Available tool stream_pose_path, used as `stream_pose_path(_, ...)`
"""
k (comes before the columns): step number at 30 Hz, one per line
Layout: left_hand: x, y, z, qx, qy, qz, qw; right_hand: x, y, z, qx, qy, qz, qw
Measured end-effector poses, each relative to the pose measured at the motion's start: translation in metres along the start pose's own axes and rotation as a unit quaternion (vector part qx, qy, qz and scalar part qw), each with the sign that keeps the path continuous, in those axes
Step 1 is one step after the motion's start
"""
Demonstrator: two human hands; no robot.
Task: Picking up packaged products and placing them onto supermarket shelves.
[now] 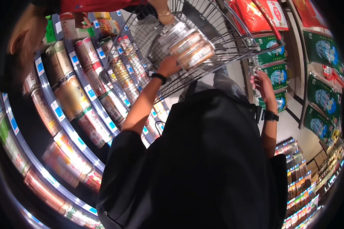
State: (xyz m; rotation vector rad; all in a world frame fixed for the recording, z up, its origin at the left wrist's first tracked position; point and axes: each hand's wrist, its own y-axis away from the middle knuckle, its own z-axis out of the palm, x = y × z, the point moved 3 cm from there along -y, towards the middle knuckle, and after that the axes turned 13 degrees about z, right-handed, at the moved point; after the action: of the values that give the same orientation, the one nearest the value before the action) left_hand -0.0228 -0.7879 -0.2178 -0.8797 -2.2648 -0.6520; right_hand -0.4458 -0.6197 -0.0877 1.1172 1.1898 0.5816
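Observation:
My left hand (170,66) grips the near left end of a shiny plastic-wrapped bundle of packs (192,49) with tan and white labels. The bundle is over or inside a wire shopping cart (177,83); its height above the cart's floor cannot be judged. Some of my left fingers are hidden by the wrap. Another person's hand (165,17), with a bracelet, is at the far end of the bundle. My right hand (264,83) hangs at the right, fingers loosely apart and nothing visible in it, in front of stacked green packages (272,72).
Shelves of cylindrical noodle packs (93,126) with price-tag rails (57,110) run along the left. A person in a red top (103,5) leans in at upper left, another hand (81,20) over the shelf. Red bags (253,17) and more green packages (322,97) are stacked right.

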Motion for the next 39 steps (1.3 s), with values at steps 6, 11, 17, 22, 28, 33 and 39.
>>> stream_pose_path(6,-0.020,-0.072,0.086,-0.065,-0.011,-0.157,0.985,0.079,0.038,-0.091,0.119,-0.040,0.054,0.991)
stream_pose_path(11,-0.026,-0.076,0.108,-0.073,-0.111,-0.158,0.979,0.108,0.072,-0.132,0.161,-0.140,0.082,0.974)
stream_pose_path(17,-0.039,-0.060,0.093,-0.072,-0.054,-0.151,0.984,0.045,0.061,-0.130,0.218,-0.057,0.005,0.974)
stream_pose_path(22,-0.041,-0.018,0.082,-0.076,0.140,-0.185,0.970,-0.043,0.024,-0.075,0.105,0.107,-0.088,0.985)
stream_pose_path(28,-0.035,0.064,0.000,-0.099,0.275,-0.191,0.937,-0.079,0.000,0.024,-0.028,0.254,-0.115,0.960)
stream_pose_path(33,-0.003,0.168,-0.069,0.027,0.373,-0.227,0.899,-0.058,-0.011,0.070,-0.069,0.286,-0.129,0.947)
stream_pose_path(39,0.045,0.261,-0.109,0.106,0.608,-0.180,0.766,-0.049,-0.006,0.115,-0.131,0.305,-0.127,0.935)
